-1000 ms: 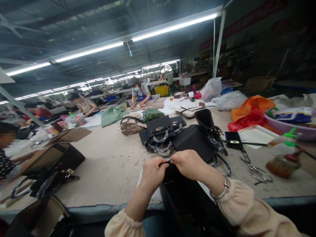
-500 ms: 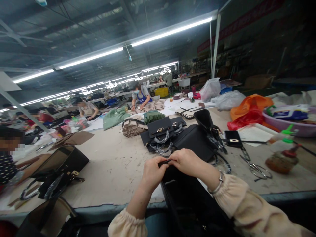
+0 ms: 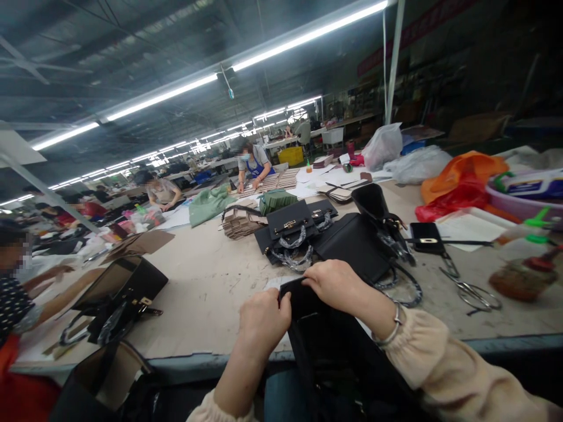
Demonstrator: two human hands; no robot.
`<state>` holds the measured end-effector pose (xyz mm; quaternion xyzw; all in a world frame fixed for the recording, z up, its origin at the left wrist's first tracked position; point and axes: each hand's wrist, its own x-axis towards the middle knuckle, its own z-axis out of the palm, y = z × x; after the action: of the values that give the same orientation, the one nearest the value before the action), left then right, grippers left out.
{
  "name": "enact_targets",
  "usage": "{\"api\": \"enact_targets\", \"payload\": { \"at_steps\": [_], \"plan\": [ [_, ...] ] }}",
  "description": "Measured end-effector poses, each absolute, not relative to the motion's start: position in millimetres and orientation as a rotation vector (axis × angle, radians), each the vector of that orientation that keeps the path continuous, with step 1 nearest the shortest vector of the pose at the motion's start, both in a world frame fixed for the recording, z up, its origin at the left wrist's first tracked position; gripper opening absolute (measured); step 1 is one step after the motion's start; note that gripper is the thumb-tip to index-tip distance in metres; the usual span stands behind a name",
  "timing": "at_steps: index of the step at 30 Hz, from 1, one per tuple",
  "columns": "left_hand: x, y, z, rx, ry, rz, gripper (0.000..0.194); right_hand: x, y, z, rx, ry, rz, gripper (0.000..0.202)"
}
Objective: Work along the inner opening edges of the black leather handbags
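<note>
A black bag (image 3: 334,346) with its mouth open lies toward me at the table's front edge. My left hand (image 3: 264,316) pinches the left corner of its rim, thumb against the edge. On the far side of the rim, my right hand (image 3: 336,284) is closed on the black edge, to the right of my left hand. Just beyond my hands sit small black handbags (image 3: 288,223) with wrapped handles, and a larger black bag piece (image 3: 352,246) lies beside them.
Scissors (image 3: 477,296), a phone (image 3: 426,237) and a glue bottle (image 3: 523,275) lie at the right. Another black bag (image 3: 132,287) stands at the left, near a co-worker's arm (image 3: 74,296). Brown stacked pieces (image 3: 241,221) sit farther back.
My hands have moved apart along the bag's rim, my left hand going left and down. The rim corner between them now shows. The view has shifted slightly.
</note>
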<state>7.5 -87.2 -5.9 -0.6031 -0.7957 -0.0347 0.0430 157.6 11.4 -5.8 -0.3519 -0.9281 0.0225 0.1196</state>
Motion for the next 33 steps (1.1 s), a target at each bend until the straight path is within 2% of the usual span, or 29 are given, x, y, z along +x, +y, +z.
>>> {"api": "enact_targets", "payload": {
  "at_steps": [23, 33],
  "plan": [
    [6.6, -67.0, -14.3, -1.739, -2.422, -0.097, 0.041, 148.2, -2.5, -2.7, -1.036, -2.67, 0.056, 0.027],
    [8.6, -66.1, -9.9, -1.792, -2.435, -0.063, 0.036, 160.2, 6.6, -5.2, -0.99, -2.695, 0.107, 0.026]
  ]
}}
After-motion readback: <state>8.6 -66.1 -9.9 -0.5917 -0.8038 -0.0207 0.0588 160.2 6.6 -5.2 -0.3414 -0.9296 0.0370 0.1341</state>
